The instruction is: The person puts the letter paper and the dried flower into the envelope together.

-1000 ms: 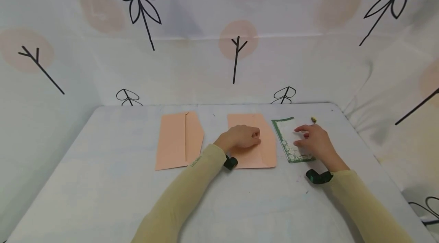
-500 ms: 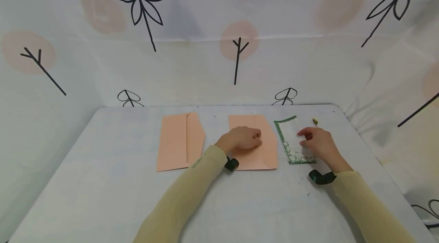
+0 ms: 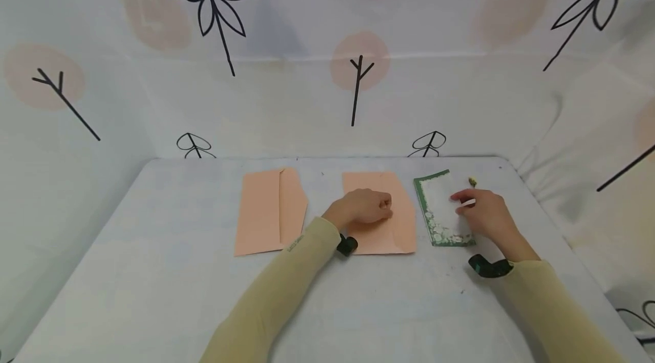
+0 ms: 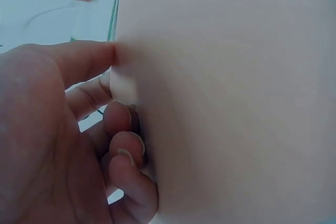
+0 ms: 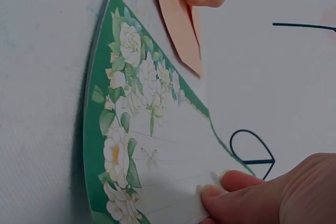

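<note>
Soft, even room light, no glare anywhere.

From overhead the white table (image 3: 153, 272) looks bright, with only faint shadows under both sleeves. The backdrop's lines bow at the edges. Up close, the left hand (image 4: 63, 145) and peach envelope (image 4: 236, 103) are dim and blurred; the floral card (image 5: 131, 145) is sharper and casts a thin shadow.

— What's the person wearing?
— Long pale-yellow sleeves (image 3: 276, 289) on both arms — small print near the left cuff.
— And at the wrists?
— A dark green band (image 3: 490, 267) on each, hands bare.
</note>
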A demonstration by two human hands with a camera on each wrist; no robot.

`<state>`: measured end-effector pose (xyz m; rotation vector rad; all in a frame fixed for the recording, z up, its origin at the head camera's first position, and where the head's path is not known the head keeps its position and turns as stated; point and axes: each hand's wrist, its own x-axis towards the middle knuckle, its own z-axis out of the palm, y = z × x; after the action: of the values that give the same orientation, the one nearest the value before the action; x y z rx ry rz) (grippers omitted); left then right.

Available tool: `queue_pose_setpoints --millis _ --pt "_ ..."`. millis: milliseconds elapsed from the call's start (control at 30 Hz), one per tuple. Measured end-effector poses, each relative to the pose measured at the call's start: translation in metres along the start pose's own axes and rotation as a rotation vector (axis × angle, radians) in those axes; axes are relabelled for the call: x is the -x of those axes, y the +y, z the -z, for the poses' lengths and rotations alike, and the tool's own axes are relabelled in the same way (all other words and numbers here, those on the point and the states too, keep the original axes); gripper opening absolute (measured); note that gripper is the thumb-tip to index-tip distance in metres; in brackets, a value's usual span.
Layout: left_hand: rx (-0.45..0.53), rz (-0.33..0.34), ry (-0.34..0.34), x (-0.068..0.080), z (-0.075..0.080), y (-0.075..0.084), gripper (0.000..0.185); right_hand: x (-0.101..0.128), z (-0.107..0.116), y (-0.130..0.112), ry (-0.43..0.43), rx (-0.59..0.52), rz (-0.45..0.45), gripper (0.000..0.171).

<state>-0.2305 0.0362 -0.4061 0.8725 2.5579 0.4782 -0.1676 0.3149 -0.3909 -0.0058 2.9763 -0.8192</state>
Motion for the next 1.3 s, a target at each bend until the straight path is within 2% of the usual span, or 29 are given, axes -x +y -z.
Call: queue_pose_setpoints --millis 300,533,1000,1300 --pt "-0.015 -0.004 -0.012 -0.002 0.001 0.002 0.014 0.007 0.016 -0.001 0.031 -0.027 0.038 0.032" --pt "-0.004 -0.011 -0.008 -0.003 -0.001 0.001 0.016 0.010 0.016 -0.010 0.036 -0.064 0.021 0.031" --pt "0.007 -0.016 0.001 -0.001 0.003 -0.001 0.013 0.013 0.021 -0.025 0.087 -0.110 0.048 0.033" --pt "0.017 -0.014 -0.010 -0.004 0.000 -0.003 0.016 0.014 0.011 -0.031 0.087 -0.167 0.085 0.033"
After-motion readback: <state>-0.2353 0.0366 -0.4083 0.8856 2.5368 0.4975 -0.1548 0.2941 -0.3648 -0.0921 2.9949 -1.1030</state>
